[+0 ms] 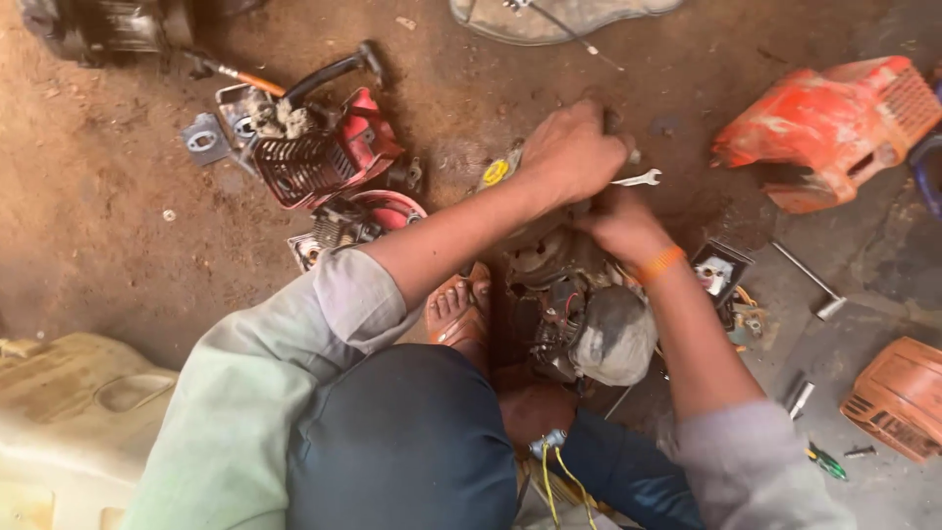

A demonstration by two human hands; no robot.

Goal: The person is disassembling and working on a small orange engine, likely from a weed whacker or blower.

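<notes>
1. Engine block [579, 314], small and stripped of its covers, sits on the dirt floor [98, 216] at centre frame, wedged between the person's bare feet; one foot [459, 312] rests at its 9 o'clock, seemingly to stop it shifting.
2. Left hand [574, 152] is closed in a fist over the top of the engine at its 12 o'clock; what it grips is hidden beneath the knuckles.
3. Right hand [623, 224], orange band at the wrist, is curled against the upper part of the engine just below the left; a small open-ended spanner [638, 179] projects between the two hands, but which one holds it cannot be told.
4. Condition: the engine is grimy, with a dull grey rounded housing at its 5 o'clock, exposed red wiring and dark oily metal.
5. Surroundings: a red casing with black handle [314, 147] lies at 10 o'clock, an orange cover [834, 123] at 2 o'clock, a T-shaped tool [810, 280] at 3 o'clock, and a second orange cover [898, 397] at 4 o'clock, all laid within arm's reach.
</notes>
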